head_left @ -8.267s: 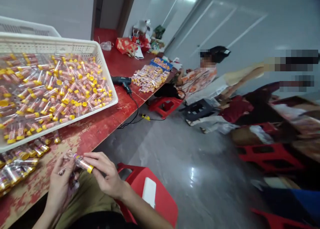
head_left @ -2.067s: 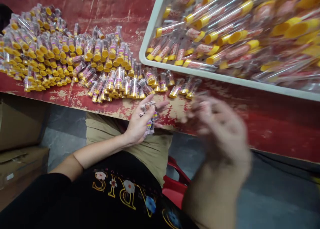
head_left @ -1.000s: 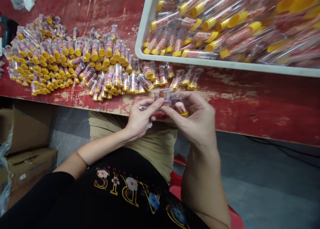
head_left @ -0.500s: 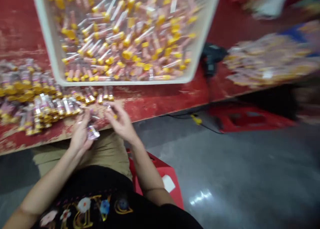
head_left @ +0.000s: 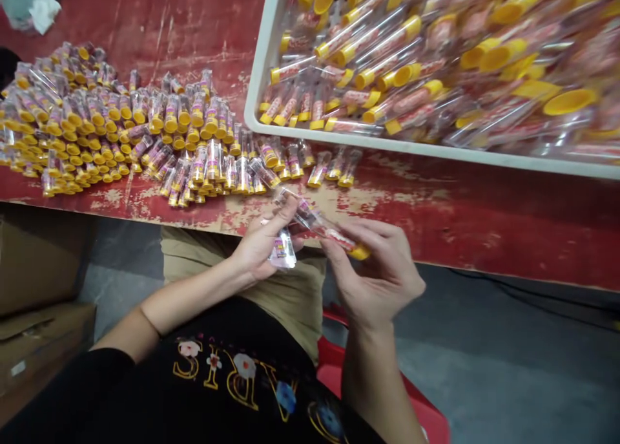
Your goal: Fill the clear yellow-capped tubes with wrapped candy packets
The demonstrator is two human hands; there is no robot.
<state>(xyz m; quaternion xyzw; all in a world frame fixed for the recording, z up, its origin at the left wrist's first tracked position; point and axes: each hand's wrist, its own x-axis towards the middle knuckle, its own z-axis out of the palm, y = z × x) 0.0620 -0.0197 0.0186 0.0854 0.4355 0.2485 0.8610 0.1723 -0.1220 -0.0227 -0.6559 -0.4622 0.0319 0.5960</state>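
Observation:
My left hand point(head_left: 261, 243) is closed around a small stack of clear printed plastic sleeves point(head_left: 283, 251), its thumb pressed on one sleeve that points up and right. Between the thumb and fingers of my right hand point(head_left: 378, 269) is a clear tube with a yellow cap point(head_left: 341, 237). The tube slants up to the left, and its far end meets the sleeve at my left thumb; how deep it sits inside cannot be made out. Just beyond my hands, wrapped yellow-capped tubes point(head_left: 213, 163) stand and lean close together on the red table point(head_left: 411, 205).
A white tray point(head_left: 426, 152) full of loose yellow-capped tubes stands at the upper right. A large mass of wrapped tubes point(head_left: 87, 127) spreads to the left. Cardboard boxes point(head_left: 39, 256) are below the table at left, a red stool point(head_left: 334, 366) beneath me, and crumpled plastic point(head_left: 29, 4) far left.
The view has swung left, so tray and hands appear further right. My right hand has turned, and the tube in it now lines up with the sleeve in my left hand.

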